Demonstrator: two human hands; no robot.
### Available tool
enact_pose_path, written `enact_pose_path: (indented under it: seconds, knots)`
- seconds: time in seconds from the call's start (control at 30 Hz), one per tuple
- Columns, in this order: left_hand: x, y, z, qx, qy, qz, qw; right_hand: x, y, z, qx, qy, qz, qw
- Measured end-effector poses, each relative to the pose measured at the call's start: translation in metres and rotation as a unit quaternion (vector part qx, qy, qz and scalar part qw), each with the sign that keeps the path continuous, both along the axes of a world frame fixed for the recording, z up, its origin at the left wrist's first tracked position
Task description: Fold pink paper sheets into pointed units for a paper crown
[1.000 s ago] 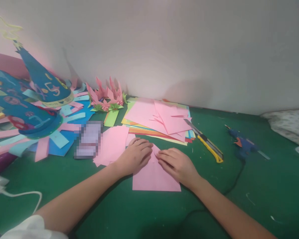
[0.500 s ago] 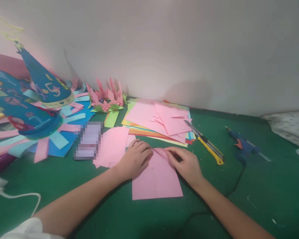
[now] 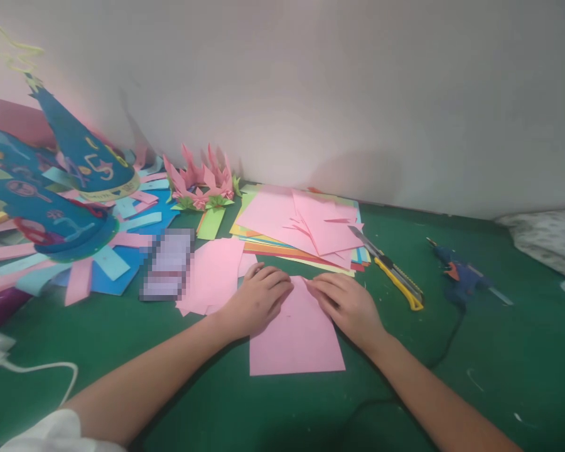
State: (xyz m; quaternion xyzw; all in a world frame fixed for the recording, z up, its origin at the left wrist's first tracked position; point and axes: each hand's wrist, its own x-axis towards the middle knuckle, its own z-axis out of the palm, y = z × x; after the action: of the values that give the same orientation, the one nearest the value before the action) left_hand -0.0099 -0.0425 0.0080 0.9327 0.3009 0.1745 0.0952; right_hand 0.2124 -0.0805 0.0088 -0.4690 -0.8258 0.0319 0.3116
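Brought right hand slightly nearer left hand at far edge of pink sheet, seemingly clamped there by right grip; can't tell left grip; likely mid-fold.

A numeral 5 can be read on the rear blue cone hat; the lettering on its pale band is too blurred to read, and the phone screen is pixelated.

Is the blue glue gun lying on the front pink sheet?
No, the blue glue gun lies on the green table, to the right of the front pink sheet.
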Motion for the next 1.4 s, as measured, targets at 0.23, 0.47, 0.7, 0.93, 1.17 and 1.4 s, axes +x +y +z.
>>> enact_pose_path:
  seconds: [0.23,0.47,0.7,0.93,1.17,1.4]
  knots:
    - [0.000,0.000,0.002,0.003,0.010,0.000,1.000,0.004,-0.001,0.002,0.051,-0.081,0.070,0.993]
    - [0.001,0.000,0.000,0.003,0.010,0.009,1.000,0.009,-0.001,0.004,0.051,-0.106,0.116,0.986]
    - [0.002,-0.001,0.000,0.008,0.003,0.011,1.000,0.012,0.001,0.003,0.031,-0.104,0.121,0.987]
    - [0.003,-0.002,0.002,0.016,0.010,0.003,1.000,0.014,0.004,0.003,0.039,-0.113,0.123,0.985]
    - [0.002,-0.001,0.000,0.010,0.011,0.004,1.000,0.017,0.006,0.003,0.041,-0.111,0.136,0.984]
    - [0.001,-0.001,-0.003,0.014,0.005,0.004,1.000,0.019,0.008,0.002,0.027,-0.072,0.143,0.987]
